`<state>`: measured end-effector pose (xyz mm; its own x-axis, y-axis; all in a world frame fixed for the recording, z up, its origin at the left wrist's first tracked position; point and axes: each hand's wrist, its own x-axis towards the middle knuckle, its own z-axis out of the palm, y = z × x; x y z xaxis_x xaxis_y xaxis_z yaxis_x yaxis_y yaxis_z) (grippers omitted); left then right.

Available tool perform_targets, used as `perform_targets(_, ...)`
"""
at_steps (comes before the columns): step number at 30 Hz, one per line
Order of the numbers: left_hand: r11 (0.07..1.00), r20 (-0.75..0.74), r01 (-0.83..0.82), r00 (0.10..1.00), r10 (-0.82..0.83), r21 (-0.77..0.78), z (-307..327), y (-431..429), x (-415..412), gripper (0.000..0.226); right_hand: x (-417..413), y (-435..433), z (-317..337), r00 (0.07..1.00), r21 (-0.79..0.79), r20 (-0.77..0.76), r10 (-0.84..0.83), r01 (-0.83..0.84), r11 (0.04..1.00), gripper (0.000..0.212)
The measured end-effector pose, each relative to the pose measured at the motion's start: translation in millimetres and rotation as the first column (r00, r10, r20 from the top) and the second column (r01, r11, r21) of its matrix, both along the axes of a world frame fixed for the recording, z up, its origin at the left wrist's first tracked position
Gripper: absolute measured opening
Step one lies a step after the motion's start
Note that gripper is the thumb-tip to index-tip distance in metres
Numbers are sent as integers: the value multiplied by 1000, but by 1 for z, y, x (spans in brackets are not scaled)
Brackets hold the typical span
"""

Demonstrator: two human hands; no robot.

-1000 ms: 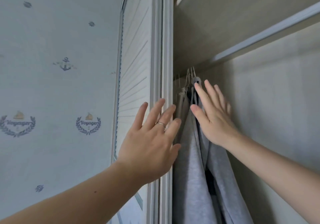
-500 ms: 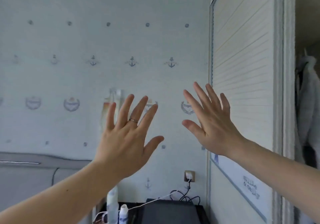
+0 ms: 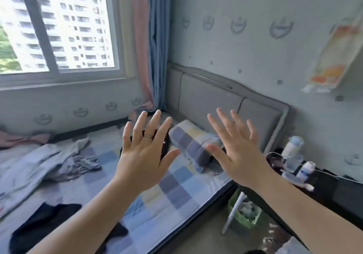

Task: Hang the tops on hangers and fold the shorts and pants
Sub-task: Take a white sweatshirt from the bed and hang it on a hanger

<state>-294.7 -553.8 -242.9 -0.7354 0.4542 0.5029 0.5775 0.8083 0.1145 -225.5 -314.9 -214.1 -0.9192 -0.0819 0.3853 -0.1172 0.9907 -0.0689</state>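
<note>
Checked bedding on the bed (image 3: 176, 193) fills the view, where a second ago the wardrobe and its hung tops did: the person has turned away from it. The left hand (image 3: 144, 155) and right hand (image 3: 240, 153) are raised, fingers spread, holding nothing. A grey heap (image 3: 45, 161) and a dark garment (image 3: 43, 226) lie on the bed, probably the next pick-up.

Both spread hands, left hand (image 3: 144, 156) and right hand (image 3: 238, 156), hover empty; crumpled grey clothes (image 3: 45, 161) lie on the checked bed (image 3: 172, 191) left of the fingers (image 3: 140, 125).
</note>
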Motion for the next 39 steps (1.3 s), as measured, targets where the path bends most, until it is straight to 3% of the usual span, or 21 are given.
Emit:
perform_targets(6, 951, 226, -298, 924, 308, -76, -97, -116, -15, 76, -91, -110, -95, 952, -137, 177, 251, -228, 964, 80)
perform_targets(17, 771, 530, -610, 601, 599, -180, -212, -215, -92, 78, -259, -237, -215, 725, -257, 485, 489, -416, 872, 82)
perform_targets(23, 649, 655, -730, 386, 649, -213, -244, -269, -124, 69, -325, -299, -259, 563, -254, 616, 551, -520, 815, 84)
perform_targets(30, 588, 717, -767, 256, 648, -257, -295, -365, -148, 67, -377, -389, -322, 476, -263, 684, 553, -546, 795, 77)
perform_targets(34, 590, 760, -753, 191, 621, -292, -356, -433, -168, 65, -396, -453, -377, 468, -222, 733, 494, -521, 824, 65)
perform_targets(39, 603, 792, -714, 113, 600, -355, -485, -536, -201, 66, -423, -553, -484, 443, -205, 776, 449, -496, 844, 65)
